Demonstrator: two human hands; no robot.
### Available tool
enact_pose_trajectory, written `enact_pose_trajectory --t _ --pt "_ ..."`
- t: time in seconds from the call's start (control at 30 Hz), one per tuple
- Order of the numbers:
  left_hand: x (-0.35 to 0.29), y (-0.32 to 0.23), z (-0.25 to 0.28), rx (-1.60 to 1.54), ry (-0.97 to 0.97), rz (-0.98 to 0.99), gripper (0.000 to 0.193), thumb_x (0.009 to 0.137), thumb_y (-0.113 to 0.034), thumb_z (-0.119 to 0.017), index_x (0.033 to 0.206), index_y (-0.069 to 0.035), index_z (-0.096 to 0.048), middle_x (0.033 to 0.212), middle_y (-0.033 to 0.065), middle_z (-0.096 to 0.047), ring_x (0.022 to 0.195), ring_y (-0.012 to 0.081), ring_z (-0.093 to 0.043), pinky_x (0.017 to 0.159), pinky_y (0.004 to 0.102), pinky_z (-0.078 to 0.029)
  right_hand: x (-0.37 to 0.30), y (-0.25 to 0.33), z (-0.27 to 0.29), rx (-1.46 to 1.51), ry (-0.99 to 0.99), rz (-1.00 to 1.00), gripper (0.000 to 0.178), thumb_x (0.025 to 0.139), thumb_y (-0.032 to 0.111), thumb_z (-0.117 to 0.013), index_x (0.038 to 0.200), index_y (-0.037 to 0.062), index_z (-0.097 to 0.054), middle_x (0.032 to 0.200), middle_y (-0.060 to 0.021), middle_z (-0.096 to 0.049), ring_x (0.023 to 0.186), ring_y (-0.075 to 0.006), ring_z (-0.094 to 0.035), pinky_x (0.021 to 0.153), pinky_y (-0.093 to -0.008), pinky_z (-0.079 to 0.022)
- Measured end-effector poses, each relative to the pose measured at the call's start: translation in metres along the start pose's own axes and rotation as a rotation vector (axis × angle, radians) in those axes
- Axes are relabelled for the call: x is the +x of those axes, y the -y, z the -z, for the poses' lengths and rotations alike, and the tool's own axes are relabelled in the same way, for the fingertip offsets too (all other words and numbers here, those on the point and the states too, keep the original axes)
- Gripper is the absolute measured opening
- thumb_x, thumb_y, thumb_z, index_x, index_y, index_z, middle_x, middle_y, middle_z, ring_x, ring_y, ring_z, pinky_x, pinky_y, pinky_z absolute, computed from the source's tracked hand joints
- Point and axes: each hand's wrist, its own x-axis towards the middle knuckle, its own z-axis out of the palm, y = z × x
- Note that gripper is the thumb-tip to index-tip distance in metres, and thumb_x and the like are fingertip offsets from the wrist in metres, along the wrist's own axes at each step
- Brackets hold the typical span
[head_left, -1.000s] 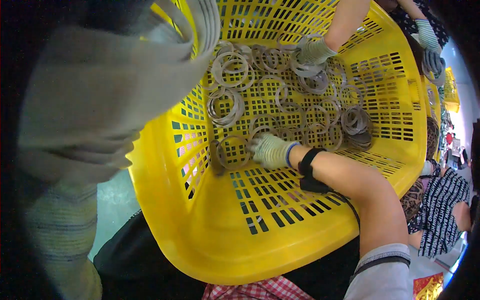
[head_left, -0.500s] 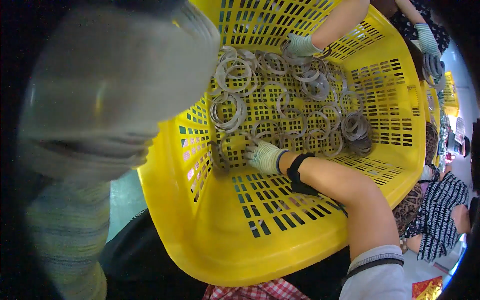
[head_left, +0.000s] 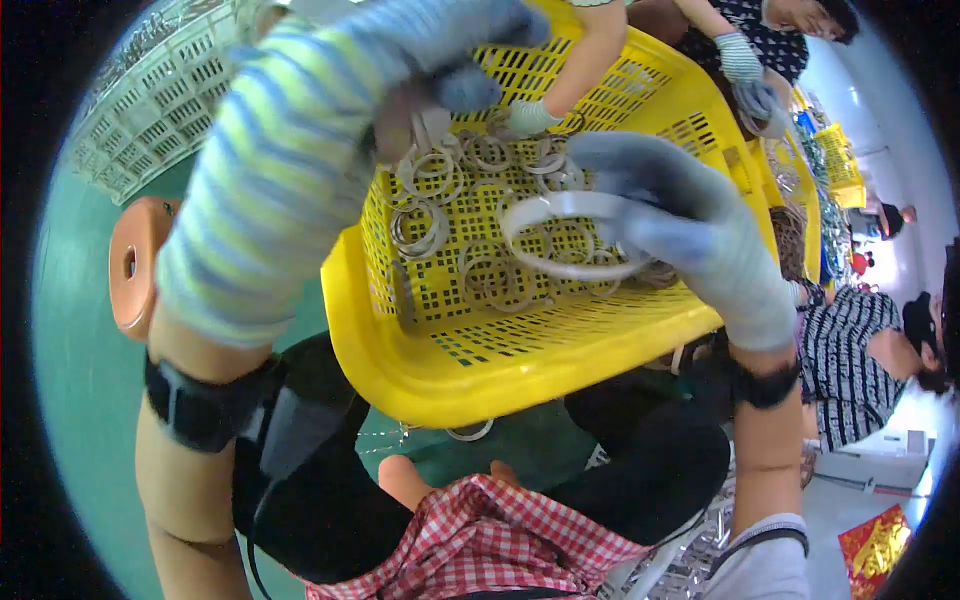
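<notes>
My left hand point(head_left: 410, 50), in a blue-and-yellow striped glove, is raised over the far left part of the yellow basket point(head_left: 440, 395). Its fingers curl round something dark and blurred that I cannot make out. My right hand point(head_left: 690, 220), in a grey-white glove smudged dark, grips a pale metal ring point(head_left: 565, 268) above the basket's right half. More such rings point(head_left: 420, 230) lie singly and in small stacks on the slotted basket floor. A co-worker's gloved hand point(head_left: 532, 117) reaches in among the rings at the far side.
A white crate point(head_left: 150, 110) stands far left, with an orange stool point(head_left: 130, 265) nearby. Another person's gloved hands point(head_left: 755, 90) hold rings beyond the basket's far right corner. Red checked cloth point(head_left: 480, 530) covers my lap. Shiny metal pieces point(head_left: 700, 545) lie at lower right.
My right hand has risen from the basket floor, bringing up a ring. My left hand has swung from close in front at the left to over the basket. The view has shifted.
</notes>
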Motion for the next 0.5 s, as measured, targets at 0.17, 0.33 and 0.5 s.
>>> enact_pose_trajectory --t 0.17,0.33,0.5 --pt "-0.016 -0.010 -0.058 0.154 0.032 0.179 0.026 0.080 -0.011 -0.068 0.104 -0.003 -0.061 0.084 0.0004 -0.061 0.065 0.0077 -0.056 0.056 0.0214 -0.046 -0.104 0.049 -0.020 0.488 -0.200 -0.238 0.027 0.085 0.005 -0.059 0.111 -0.0018 -0.058 0.100 -0.0091 -0.064 0.090 -0.0137 -0.062 0.081 -0.0268 -0.051" --pt "-0.050 -0.015 -0.080 0.027 0.367 0.321 0.038 0.081 -0.011 -0.067 0.116 -0.003 -0.056 0.101 0.0056 -0.063 0.093 0.0129 -0.059 0.077 0.0262 -0.048 -0.130 0.033 -0.033 0.497 -0.246 -0.248 0.022 0.088 0.005 -0.057 0.109 0.0005 -0.059 0.093 -0.0034 -0.065 0.071 -0.0049 -0.057 0.064 -0.0187 -0.047" --pt "-0.058 -0.012 -0.092 0.016 0.492 0.384 0.026 0.080 -0.013 -0.071 0.104 -0.005 -0.063 0.091 0.0028 -0.064 0.081 0.0105 -0.060 0.070 0.0253 -0.048 -0.136 0.017 -0.029 0.565 -0.311 -0.249 0.021 0.089 0.007 -0.057 0.109 0.0007 -0.058 0.096 -0.0051 -0.066 0.069 -0.0046 -0.059 0.057 -0.0178 -0.047"
